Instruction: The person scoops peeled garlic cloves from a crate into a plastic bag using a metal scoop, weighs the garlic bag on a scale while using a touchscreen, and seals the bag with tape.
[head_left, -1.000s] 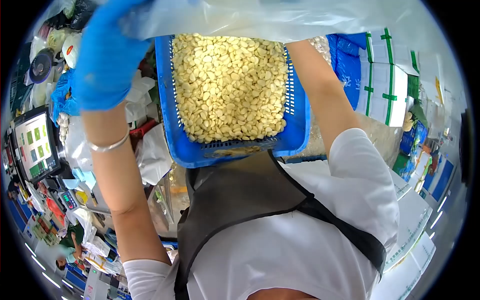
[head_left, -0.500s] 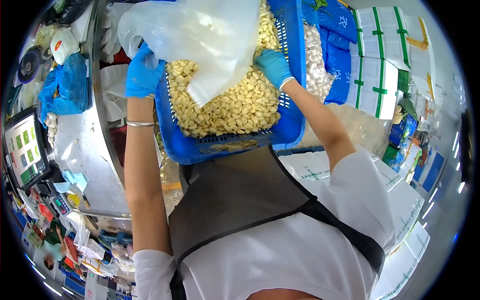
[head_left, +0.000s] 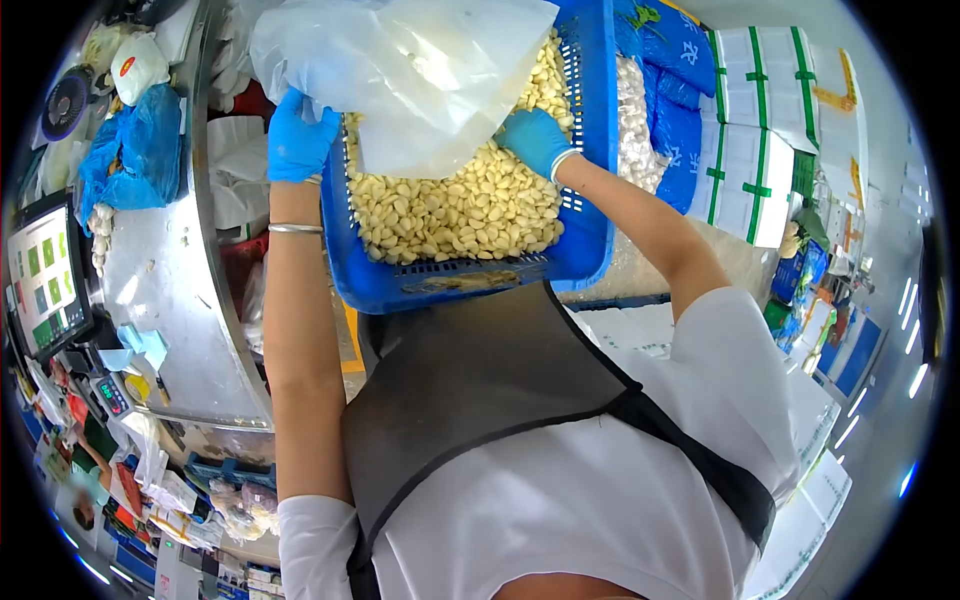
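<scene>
My left hand (head_left: 300, 138), in a blue glove, is closed on the left edge of a translucent plastic bag (head_left: 400, 75). The bag spreads over the upper part of a blue crate (head_left: 470, 290) full of peeled garlic cloves (head_left: 460, 215). In a matching glove, my right hand (head_left: 537, 142) reaches into the garlic beside the bag's right edge. Its fingers point down and left, and their tips are hidden, so what they grip does not show.
Left of the crate stands a metal counter (head_left: 160, 290) with a screen (head_left: 48, 280) and a blue plastic bag (head_left: 135, 150). On the right are unpeeled garlic (head_left: 637, 130), blue sacks (head_left: 680, 140) and white boxes with green straps (head_left: 740, 130). Another person is at far lower left.
The bag's lower corner has shifted and now lies flatter across the garlic. My right hand has moved slightly left and down, closer to the bag. My left hand still holds the bag.
</scene>
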